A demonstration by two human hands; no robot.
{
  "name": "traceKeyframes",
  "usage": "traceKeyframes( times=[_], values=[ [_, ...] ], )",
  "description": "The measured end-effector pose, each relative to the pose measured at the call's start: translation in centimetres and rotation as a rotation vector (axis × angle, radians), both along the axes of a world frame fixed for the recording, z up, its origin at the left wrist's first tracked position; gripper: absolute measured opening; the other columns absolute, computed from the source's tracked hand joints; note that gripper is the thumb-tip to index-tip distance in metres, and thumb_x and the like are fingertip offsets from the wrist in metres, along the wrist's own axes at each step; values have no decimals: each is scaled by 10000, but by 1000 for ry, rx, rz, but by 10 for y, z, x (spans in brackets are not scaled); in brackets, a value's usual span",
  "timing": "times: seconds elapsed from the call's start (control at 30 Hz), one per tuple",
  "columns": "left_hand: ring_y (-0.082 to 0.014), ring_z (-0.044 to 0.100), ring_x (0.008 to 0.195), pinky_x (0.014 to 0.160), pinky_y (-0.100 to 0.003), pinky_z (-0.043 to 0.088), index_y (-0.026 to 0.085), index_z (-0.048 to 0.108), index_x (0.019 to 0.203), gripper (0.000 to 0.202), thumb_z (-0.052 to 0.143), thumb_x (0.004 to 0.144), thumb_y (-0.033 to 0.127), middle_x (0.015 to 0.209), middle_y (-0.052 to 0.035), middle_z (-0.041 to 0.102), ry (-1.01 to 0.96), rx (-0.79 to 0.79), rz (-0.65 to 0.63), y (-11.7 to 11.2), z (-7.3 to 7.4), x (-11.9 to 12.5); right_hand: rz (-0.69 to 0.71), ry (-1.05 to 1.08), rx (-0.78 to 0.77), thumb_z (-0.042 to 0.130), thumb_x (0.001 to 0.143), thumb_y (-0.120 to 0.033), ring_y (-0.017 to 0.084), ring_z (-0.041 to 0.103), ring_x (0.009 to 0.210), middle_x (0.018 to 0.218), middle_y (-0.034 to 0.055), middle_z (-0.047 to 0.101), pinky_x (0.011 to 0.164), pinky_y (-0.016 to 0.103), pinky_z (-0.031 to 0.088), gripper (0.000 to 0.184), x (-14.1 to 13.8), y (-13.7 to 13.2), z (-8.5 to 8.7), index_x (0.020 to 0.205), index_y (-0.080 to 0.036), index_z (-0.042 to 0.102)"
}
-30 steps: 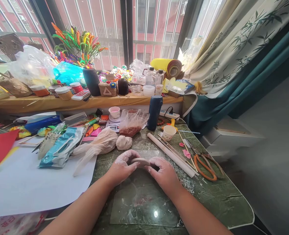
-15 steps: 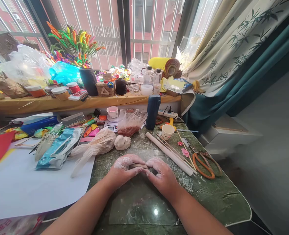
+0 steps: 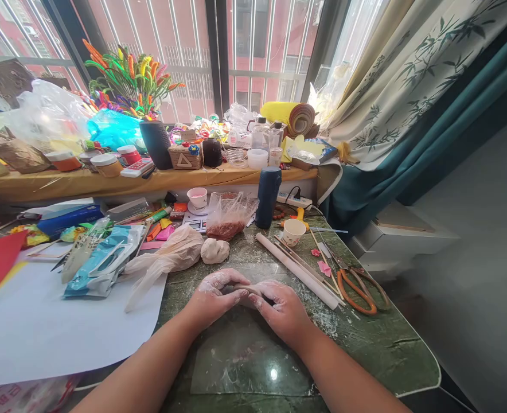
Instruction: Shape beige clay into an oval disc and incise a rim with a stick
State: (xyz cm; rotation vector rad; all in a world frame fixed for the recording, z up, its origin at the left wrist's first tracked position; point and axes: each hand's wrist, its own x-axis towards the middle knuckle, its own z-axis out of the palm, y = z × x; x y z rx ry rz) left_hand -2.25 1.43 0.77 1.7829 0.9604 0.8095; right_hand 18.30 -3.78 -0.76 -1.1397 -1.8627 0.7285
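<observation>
Both my hands are dusted with white flour and meet over a clear plastic sheet [image 3: 245, 361] on the green marble table [image 3: 378, 344]. My left hand [image 3: 213, 295] and my right hand [image 3: 279, 307] pinch a small flat piece of brownish dough [image 3: 241, 288] between their fingertips, curled round its edges. Most of the dough is hidden by my fingers. A pale lump of dough [image 3: 214, 250] lies just beyond my hands.
A wooden rolling pin [image 3: 294, 269], thin sticks and orange-handled scissors [image 3: 359, 289] lie to the right. A plastic bag of red filling [image 3: 230, 215], a dark bottle [image 3: 268, 197] and a paper cup [image 3: 293, 232] stand behind. White paper [image 3: 59, 327] and packets cover the left. The sill is cluttered.
My hands drew together around the dough, covering more of it, then shifted slightly; the fingers keep working its edge. The view moved a little.
</observation>
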Motion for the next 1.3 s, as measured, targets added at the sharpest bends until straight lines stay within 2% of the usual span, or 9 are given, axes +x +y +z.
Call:
traceKeyframes(
  times=[0.17,0.33,0.43,0.6,0.73,0.87,0.97,1.1,1.3],
  values=[
    [-229,690,938,887,-326,527,204,767,994,197,761,822,300,969,-47,749,-13,17,-14,1,0,-1,43,-6,-29,545,1021,-351,216,686,959,1005,26,765,881,331,503,202,0,0,3,1056,-279,731],
    [-215,680,916,881,-325,512,227,795,950,125,746,863,303,929,-39,734,13,109,-76,1,2,0,44,-81,-52,601,995,-397,230,661,967,1003,35,742,876,349,502,176,-1,-2,3,1017,-263,713],
    [-205,677,895,860,-317,519,222,796,921,114,708,895,290,902,-41,724,-50,137,-100,1,1,0,94,-93,-77,518,1041,-385,214,649,953,984,22,733,878,349,495,231,-2,-2,4,973,-268,705],
    [-220,679,974,924,-332,510,230,784,1023,196,773,828,251,992,-46,739,-20,135,-154,-1,5,1,119,-94,-61,523,1039,-397,227,630,1059,1109,39,726,944,367,481,250,-1,-2,3,1199,-287,681],
    [-228,682,961,922,-336,520,241,823,955,151,774,816,274,976,-54,735,17,113,-182,-1,7,4,121,-114,-47,515,1040,-363,221,634,1043,1093,43,725,941,360,486,221,-1,-1,-1,1105,-259,699],
    [-237,692,978,927,-338,527,230,818,940,137,750,833,281,978,-59,751,-17,22,-129,0,5,1,78,-121,-42,626,984,-373,235,628,1045,1080,40,724,941,374,487,152,-3,0,-1,1043,-251,696],
    [-233,709,944,878,-323,541,218,787,1018,202,756,824,266,978,-51,767,-21,-42,-108,0,5,-1,98,-141,-23,542,1031,-333,230,632,1005,1028,36,731,932,388,483,174,-3,0,0,1010,-252,696],
    [-223,699,905,886,-313,523,241,823,910,116,767,811,260,903,-31,778,66,35,-139,0,10,0,66,-114,33,541,1028,-331,226,635,970,994,42,726,898,375,487,169,-2,-2,0,1010,-242,683],
    [-240,732,914,842,-328,577,184,792,942,203,784,810,338,1000,-88,784,-65,-99,-113,-3,8,1,47,-177,60,528,1035,-361,219,618,903,922,44,697,838,357,475,209,-2,-3,-2,935,-230,658]
  ],
)
